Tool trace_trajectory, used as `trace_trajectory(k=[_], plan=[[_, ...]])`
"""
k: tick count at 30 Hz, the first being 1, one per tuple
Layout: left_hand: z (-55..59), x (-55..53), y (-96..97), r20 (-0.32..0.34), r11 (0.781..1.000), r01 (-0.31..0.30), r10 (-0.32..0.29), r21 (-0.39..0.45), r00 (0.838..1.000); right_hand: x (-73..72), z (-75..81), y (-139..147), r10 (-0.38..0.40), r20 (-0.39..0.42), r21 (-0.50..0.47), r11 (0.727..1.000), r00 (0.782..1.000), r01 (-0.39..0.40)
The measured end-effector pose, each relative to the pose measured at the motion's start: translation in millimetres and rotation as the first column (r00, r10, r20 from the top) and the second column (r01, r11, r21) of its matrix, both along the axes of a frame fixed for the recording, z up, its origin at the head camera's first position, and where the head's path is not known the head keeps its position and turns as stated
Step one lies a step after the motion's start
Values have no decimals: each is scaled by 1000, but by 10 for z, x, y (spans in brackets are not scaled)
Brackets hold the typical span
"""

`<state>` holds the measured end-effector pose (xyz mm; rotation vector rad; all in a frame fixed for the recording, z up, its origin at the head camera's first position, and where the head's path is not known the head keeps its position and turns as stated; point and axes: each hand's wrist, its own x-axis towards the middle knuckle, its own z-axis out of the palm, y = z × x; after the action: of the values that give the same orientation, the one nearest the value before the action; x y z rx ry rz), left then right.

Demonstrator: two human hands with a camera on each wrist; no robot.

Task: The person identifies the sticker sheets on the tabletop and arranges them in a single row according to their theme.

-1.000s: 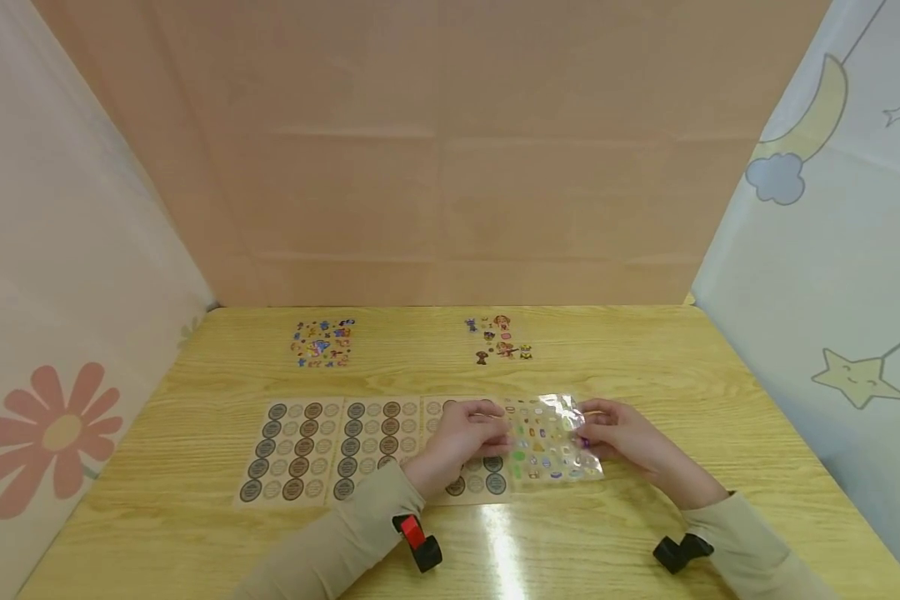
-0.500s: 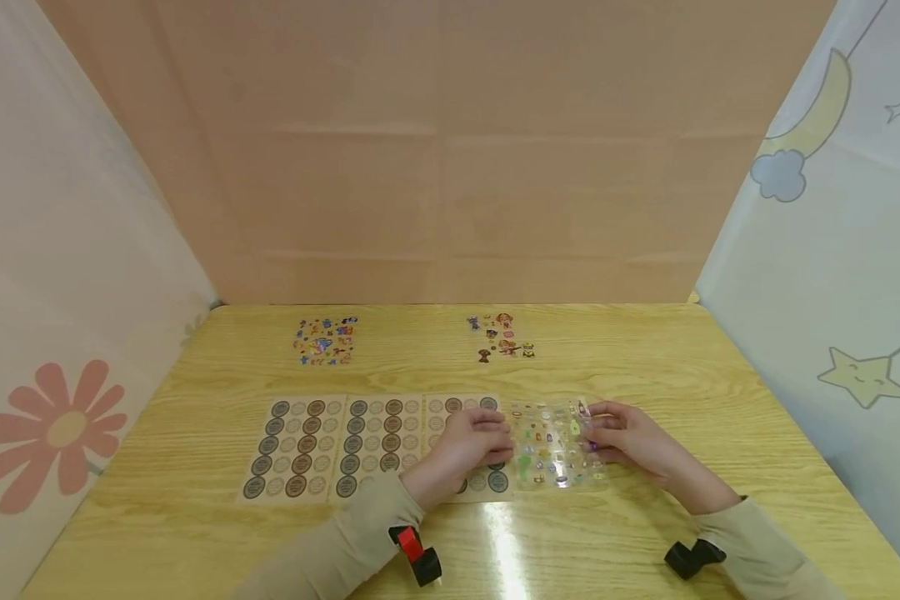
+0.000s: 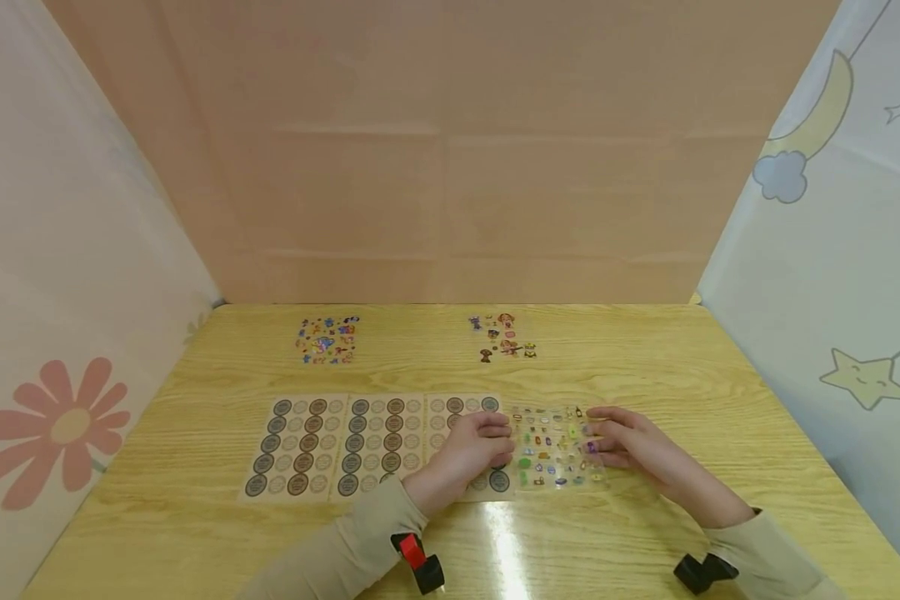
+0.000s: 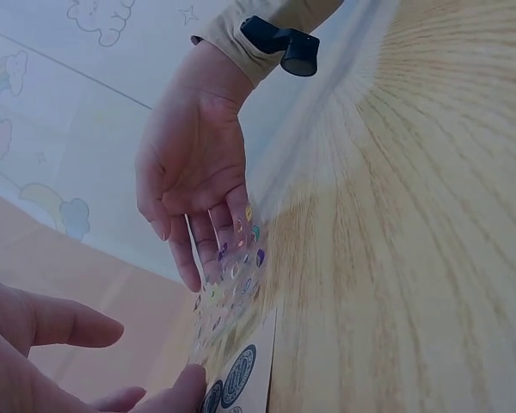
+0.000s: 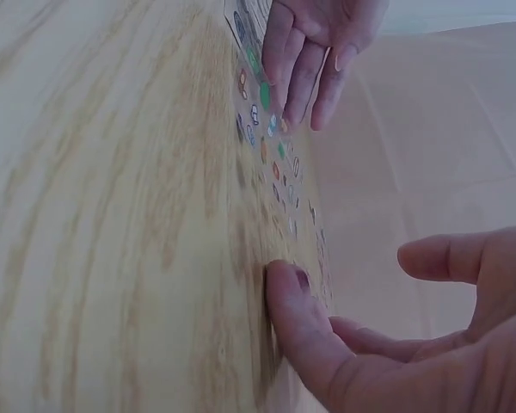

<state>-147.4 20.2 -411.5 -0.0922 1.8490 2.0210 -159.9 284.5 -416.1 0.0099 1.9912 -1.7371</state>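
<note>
A clear sheet of small colourful stickers lies on the table between my two hands in the head view. My right hand is at its right edge, fingertips touching it, fingers spread and nearly straight. At the opposite edge my left hand rests over the end of a row of three sheets printed with round labels, hiding part of the rightmost one. In the right wrist view, the near fingers lie along the sticker sheet. The left wrist view has my left thumb and fingers apart, gripping nothing.
Two more clear sticker sheets lie farther back, one at left and one at right centre. A tan cloth stands behind the wooden table. Printed cloths close off both sides.
The clear sticker sheet has come down flat beside the row of round labels. My right hand has loosened its pinch and spread its fingers. My left hand has barely moved.
</note>
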Motion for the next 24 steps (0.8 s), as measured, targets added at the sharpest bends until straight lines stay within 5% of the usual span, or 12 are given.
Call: trace_trajectory(k=[7,24], plan=[[-8,21,2,7,1000,-9,9,-15,1000,27,68,-2,-7,12,81,997,1000,6],[-3,72,21,23,998,-43,42,38,999,59,103,45,14,11,57,998,1000,-14]])
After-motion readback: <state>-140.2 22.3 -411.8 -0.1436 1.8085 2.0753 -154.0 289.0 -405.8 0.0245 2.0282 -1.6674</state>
